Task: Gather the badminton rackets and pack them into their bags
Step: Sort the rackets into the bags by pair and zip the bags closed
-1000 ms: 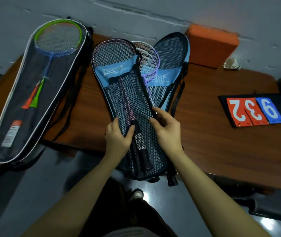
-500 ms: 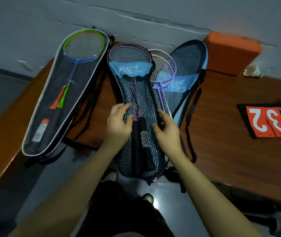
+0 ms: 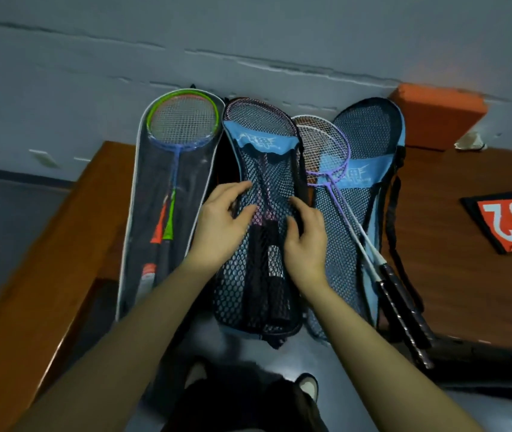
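Head view, both hands' grip pinching middle mesh bag (image 3: 257, 194) holding rackets; left hand (image 3: 220, 227), right hand (image 3: 303, 241)

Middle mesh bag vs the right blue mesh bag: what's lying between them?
Head view: two loose rackets, purple and white frames, lie partly on the right blue mesh bag, beside the middle mesh bag.

Two bare forearms enter from the lower edge of the view; no sleeves, watch, bracelet or rings are visible on either. The left hand (image 3: 220, 226) and the right hand (image 3: 306, 241) are ungloved, with short, unpainted fingernails. Below the arms, dark, apparently black clothing (image 3: 248, 400) covers the legs; its cut cannot be determined. One dark low shoe with a pale toe cap (image 3: 308, 385) is visible on the glossy floor.
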